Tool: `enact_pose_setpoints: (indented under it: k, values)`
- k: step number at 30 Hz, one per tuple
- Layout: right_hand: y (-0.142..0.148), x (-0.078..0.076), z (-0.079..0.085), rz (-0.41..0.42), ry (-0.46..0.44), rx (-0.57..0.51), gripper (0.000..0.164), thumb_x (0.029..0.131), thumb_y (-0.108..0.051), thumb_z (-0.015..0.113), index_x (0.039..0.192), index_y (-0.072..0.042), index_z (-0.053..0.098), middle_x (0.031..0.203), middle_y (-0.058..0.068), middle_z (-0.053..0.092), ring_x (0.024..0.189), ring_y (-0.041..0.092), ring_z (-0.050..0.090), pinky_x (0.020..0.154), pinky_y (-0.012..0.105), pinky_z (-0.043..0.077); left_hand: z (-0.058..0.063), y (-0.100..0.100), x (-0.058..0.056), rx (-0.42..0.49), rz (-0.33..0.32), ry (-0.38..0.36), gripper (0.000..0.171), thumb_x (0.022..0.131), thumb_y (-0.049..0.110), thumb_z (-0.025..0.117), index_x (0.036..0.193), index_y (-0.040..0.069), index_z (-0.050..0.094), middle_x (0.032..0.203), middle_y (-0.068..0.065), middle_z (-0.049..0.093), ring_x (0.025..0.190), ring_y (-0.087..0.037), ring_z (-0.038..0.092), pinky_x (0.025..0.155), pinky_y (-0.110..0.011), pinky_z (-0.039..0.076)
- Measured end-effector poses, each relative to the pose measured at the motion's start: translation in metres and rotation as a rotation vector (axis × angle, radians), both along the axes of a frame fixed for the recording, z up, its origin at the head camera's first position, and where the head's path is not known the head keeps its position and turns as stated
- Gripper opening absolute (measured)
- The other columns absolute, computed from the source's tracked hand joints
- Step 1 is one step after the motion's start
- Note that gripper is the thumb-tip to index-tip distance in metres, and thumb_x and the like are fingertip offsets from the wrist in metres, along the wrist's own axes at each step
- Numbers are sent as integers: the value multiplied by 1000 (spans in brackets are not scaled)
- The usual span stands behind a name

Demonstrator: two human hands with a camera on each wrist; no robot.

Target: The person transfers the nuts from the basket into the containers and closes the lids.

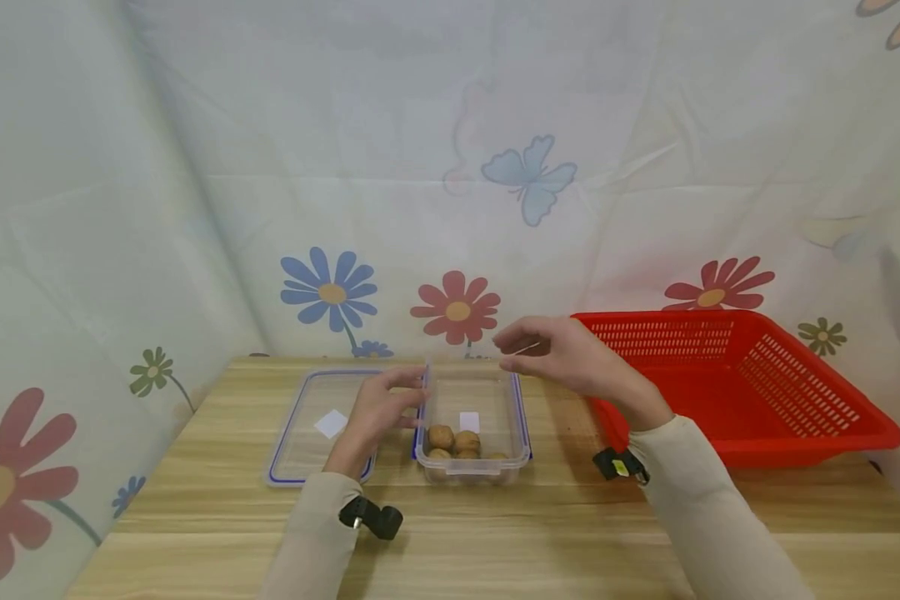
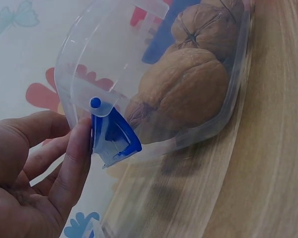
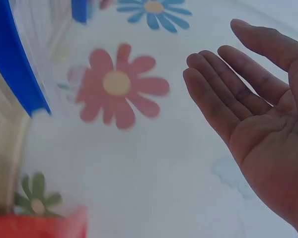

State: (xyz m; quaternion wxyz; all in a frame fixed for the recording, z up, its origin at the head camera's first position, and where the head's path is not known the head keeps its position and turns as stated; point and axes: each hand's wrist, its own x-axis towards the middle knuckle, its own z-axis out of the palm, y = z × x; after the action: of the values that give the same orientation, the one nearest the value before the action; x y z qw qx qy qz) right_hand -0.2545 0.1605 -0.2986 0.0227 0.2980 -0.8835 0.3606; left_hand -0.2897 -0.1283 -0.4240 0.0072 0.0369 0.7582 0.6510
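Note:
A clear plastic food box (image 1: 474, 468) stands on the table with its top uncovered. Several walnuts (image 1: 441, 437) lie in its near end. My left hand (image 1: 382, 407) is at the box's left side, fingers loosely bent. In the left wrist view, fingers (image 2: 77, 153) of that hand touch the side by a blue latch (image 2: 116, 136), which hangs down. My right hand (image 1: 558, 354) hovers above the box's far right corner. Nothing is between its fingers, which extend loosely in the right wrist view, apart from the box.
A clear lid (image 1: 285, 454) with a blue seal lies flat left of the box. On the right, a red plastic basket (image 1: 735, 450) stands on the wooden table (image 1: 495, 542). Behind hangs a flower-printed curtain (image 1: 390, 167).

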Motion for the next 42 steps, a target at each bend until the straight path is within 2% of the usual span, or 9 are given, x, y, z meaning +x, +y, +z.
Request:
enact_pose_setpoints:
  k: [8, 17, 27, 35, 42]
  values:
    - [38, -9, 27, -87, 27, 39, 36, 99, -18, 78, 133, -7, 71, 126, 9, 73, 112, 27, 69, 98, 46, 61, -1, 0, -1, 1, 7, -12, 44, 98, 3, 74, 141, 1, 66, 133, -26, 65, 106, -35, 72, 69, -35, 67]
    - [77, -28, 35, -161, -14, 83, 39, 103, -25, 74, 137, -8, 68, 131, 10, 71, 117, 29, 65, 103, 53, 57, -1, -1, 1, -33, 22, -17, 44, 97, 5, 74, 141, 2, 67, 130, -23, 67, 99, -30, 73, 68, -35, 67]
    - [113, -48, 21, -215, -73, 112, 48, 101, -28, 76, 141, -5, 65, 136, 16, 68, 121, 33, 65, 107, 57, 54, 0, 0, 1, -30, 21, -17, 43, 98, 5, 74, 141, 3, 68, 129, -20, 67, 98, -29, 73, 69, -35, 67]
    - [133, -62, 2, -270, -193, 90, 56, 98, -30, 79, 144, -5, 63, 138, 19, 67, 122, 40, 63, 105, 60, 55, 0, 0, 2, -5, 11, -8, 43, 97, 4, 74, 140, 1, 67, 129, -24, 66, 101, -32, 72, 69, -35, 67]
    - [145, -72, -12, -280, -207, 119, 48, 100, -21, 76, 142, -1, 63, 136, 22, 67, 118, 39, 63, 104, 61, 55, 0, 0, 2, -15, 22, -14, 43, 97, 5, 75, 140, 3, 68, 128, -21, 67, 100, -30, 73, 69, -35, 67]
